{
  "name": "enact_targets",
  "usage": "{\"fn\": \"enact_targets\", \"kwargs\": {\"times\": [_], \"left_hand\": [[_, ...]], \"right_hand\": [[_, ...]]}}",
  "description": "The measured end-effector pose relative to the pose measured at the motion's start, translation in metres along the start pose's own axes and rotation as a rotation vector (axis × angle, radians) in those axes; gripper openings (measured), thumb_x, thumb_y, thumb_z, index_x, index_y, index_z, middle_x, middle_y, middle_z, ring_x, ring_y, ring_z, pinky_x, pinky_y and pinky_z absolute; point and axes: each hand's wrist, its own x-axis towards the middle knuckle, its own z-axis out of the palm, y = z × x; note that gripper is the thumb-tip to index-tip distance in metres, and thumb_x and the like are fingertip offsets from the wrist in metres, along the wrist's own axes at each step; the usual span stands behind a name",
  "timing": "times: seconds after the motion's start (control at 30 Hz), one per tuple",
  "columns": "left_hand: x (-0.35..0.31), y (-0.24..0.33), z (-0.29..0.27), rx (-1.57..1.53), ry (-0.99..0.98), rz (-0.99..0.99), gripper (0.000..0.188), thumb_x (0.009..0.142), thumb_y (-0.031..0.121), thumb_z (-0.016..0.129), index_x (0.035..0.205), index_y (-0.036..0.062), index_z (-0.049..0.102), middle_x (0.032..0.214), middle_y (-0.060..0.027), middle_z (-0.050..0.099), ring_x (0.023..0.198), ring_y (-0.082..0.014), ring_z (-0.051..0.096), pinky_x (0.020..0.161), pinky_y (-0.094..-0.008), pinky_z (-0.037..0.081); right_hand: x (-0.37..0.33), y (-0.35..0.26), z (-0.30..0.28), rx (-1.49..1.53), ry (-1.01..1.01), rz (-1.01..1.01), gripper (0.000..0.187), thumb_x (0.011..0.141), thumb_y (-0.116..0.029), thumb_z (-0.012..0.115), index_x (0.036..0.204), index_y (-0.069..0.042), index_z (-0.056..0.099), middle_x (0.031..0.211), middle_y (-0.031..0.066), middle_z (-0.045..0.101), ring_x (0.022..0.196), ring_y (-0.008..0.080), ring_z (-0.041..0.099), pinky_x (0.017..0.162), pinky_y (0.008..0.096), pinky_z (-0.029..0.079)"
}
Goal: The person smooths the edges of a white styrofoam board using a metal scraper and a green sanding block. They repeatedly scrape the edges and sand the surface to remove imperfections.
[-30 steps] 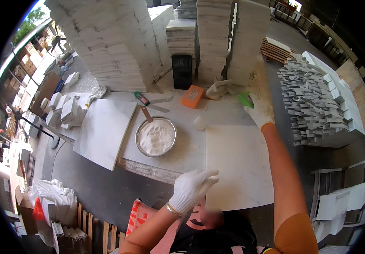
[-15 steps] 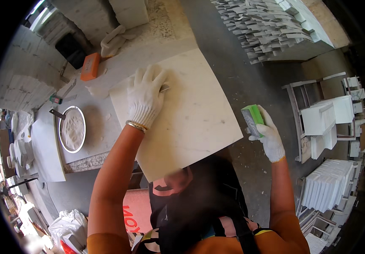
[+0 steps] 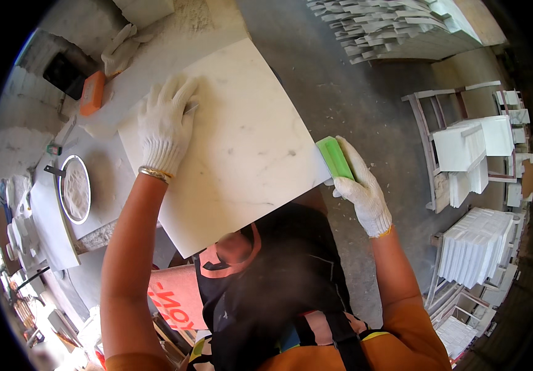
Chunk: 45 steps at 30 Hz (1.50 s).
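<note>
A white marble slab [image 3: 241, 142] with faint grey veins lies on the worktable, its near corner jutting over the edge. My left hand [image 3: 167, 123], in a white knitted glove, presses flat on it with fingers spread. A small thin metallic piece [image 3: 190, 107] shows beside the thumb; the rest of it is hidden. My right hand [image 3: 360, 185], also gloved, grips a green abrasive block [image 3: 335, 157] with the fingers closed round it. The block is at the slab's right edge and seems to touch it; its working face is turned out of sight.
On the table's left stand a white-rimmed bowl [image 3: 87, 196] of pale paste with a dark-handled tool [image 3: 55, 170] in it, an orange box [image 3: 92, 93] and a crumpled cloth [image 3: 118, 49]. Racks with stacked white tiles [image 3: 473, 247] and a wooden frame [image 3: 424, 142] stand on the right.
My right hand has brought the green block left, from beside the slab to its right edge, tilting it. My left hand stays on the slab. The whole view has shifted.
</note>
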Motion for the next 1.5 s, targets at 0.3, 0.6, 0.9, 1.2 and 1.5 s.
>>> {"fn": "enact_targets", "kwargs": {"times": [0.3, 0.6, 0.9, 1.2, 1.5], "left_hand": [[0.008, 0.006, -0.002, 0.065, 0.053, 0.033, 0.036, 0.088, 0.021, 0.065, 0.124, 0.0222, 0.065, 0.131, -0.003, 0.061, 0.112, -0.0305, 0.058, 0.094, -0.0454, 0.047], [0.006, 0.007, 0.0, 0.087, 0.062, 0.028, 0.032, 0.091, 0.023, 0.064, 0.123, 0.0233, 0.065, 0.129, -0.0012, 0.061, 0.11, -0.029, 0.058, 0.094, -0.0449, 0.047], [0.0, 0.004, -0.003, 0.009, -0.015, -0.029, 0.03, 0.091, 0.023, 0.064, 0.121, 0.0226, 0.065, 0.129, -0.0009, 0.061, 0.111, -0.0286, 0.057, 0.095, -0.0449, 0.047], [0.003, 0.005, -0.006, 0.013, -0.04, -0.036, 0.032, 0.09, 0.023, 0.065, 0.122, 0.0224, 0.065, 0.13, -0.0021, 0.061, 0.115, -0.0302, 0.057, 0.098, -0.0457, 0.046], [0.009, 0.005, -0.003, 0.018, -0.028, -0.011, 0.037, 0.092, 0.023, 0.064, 0.129, 0.0234, 0.064, 0.14, -0.0036, 0.058, 0.125, -0.0356, 0.054, 0.104, -0.0469, 0.043]], "right_hand": [[0.036, 0.013, 0.002, 0.064, 0.041, -0.063, 0.085, 0.088, -0.037, 0.071, 0.157, -0.003, 0.035, 0.153, 0.0106, 0.048, 0.138, 0.0182, 0.046, 0.113, 0.0337, 0.037], [0.023, 0.02, 0.002, -0.147, 0.115, -0.249, 0.078, 0.088, -0.029, 0.074, 0.154, -0.004, 0.042, 0.152, 0.0141, 0.05, 0.14, 0.0239, 0.047, 0.116, 0.035, 0.033], [-0.015, 0.02, 0.0, -0.042, 0.061, -0.144, 0.083, 0.085, -0.027, 0.074, 0.156, -0.001, 0.038, 0.148, 0.0099, 0.052, 0.127, 0.0175, 0.051, 0.103, 0.0334, 0.045], [0.007, 0.005, -0.002, 0.057, -0.011, -0.006, 0.084, 0.086, -0.027, 0.072, 0.157, -0.001, 0.036, 0.152, 0.0119, 0.048, 0.138, 0.0217, 0.046, 0.114, 0.0353, 0.036], [0.044, 0.008, 0.005, 0.026, 0.057, -0.141, 0.079, 0.087, -0.03, 0.075, 0.154, -0.004, 0.042, 0.152, 0.0152, 0.049, 0.14, 0.0243, 0.047, 0.116, 0.0353, 0.035]]}}
